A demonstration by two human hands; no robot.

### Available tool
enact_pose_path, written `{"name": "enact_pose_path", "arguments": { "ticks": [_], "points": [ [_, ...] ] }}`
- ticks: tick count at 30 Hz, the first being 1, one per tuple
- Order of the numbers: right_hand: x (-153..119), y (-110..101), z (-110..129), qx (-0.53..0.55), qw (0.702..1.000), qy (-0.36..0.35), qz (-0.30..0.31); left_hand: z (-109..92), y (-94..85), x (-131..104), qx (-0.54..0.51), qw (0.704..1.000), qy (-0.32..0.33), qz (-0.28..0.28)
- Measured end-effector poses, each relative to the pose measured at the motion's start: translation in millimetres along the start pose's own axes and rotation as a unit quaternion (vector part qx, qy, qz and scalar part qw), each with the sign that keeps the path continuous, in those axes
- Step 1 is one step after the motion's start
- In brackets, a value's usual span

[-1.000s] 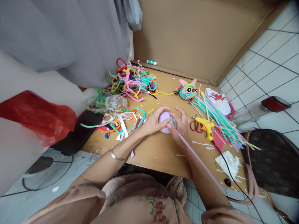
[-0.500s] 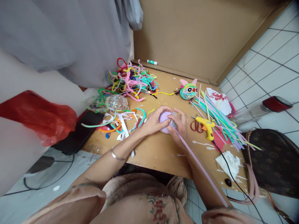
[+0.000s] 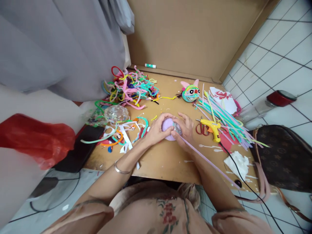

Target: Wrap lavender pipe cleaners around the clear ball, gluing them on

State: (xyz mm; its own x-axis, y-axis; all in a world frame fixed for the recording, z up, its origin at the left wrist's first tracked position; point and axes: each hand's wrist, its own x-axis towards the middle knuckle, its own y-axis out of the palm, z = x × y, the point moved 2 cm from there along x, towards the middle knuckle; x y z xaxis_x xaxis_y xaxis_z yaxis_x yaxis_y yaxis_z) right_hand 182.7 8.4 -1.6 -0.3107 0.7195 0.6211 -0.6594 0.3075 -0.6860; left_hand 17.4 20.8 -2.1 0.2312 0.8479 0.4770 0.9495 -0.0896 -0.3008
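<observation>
Between my hands is a ball (image 3: 167, 124) partly wrapped in coils of lilac pipe cleaner, with a clear patch on its right side. My left hand (image 3: 159, 129) grips the ball from the left, thumb across its front. Its right side is held by my right hand (image 3: 184, 132), whose thumb presses near the clear patch. A long lilac strand (image 3: 209, 161) runs from the ball past my right wrist, down and to the right. Beyond my hands stands a finished-looking ball figure (image 3: 191, 93) with pink ears, googly eyes and a red nose.
A yellow glue gun (image 3: 212, 127) lies right of my hands beside red-handled scissors (image 3: 201, 129) and a bundle of straight pipe cleaners (image 3: 225, 117). Tangled pipe cleaners (image 3: 129, 87), a clear faceted ball (image 3: 116, 113) and paper scraps are at left. A brown bag (image 3: 282, 159) sits far right.
The camera view has shifted, moving the table things slightly left. My fingers have moved a little on the ball, and the loose end of the lilac strand now hangs nearer the black round object.
</observation>
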Motion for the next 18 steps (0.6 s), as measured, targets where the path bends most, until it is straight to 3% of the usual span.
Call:
{"name": "enact_pose_path", "arguments": {
  "ticks": [18],
  "points": [
    [0.0, -3.8, 5.9, 0.013, 1.0, 0.018, 0.01, 4.2, -0.5, 0.0, -0.032, 0.999, -0.006, -0.001]
  ]
}}
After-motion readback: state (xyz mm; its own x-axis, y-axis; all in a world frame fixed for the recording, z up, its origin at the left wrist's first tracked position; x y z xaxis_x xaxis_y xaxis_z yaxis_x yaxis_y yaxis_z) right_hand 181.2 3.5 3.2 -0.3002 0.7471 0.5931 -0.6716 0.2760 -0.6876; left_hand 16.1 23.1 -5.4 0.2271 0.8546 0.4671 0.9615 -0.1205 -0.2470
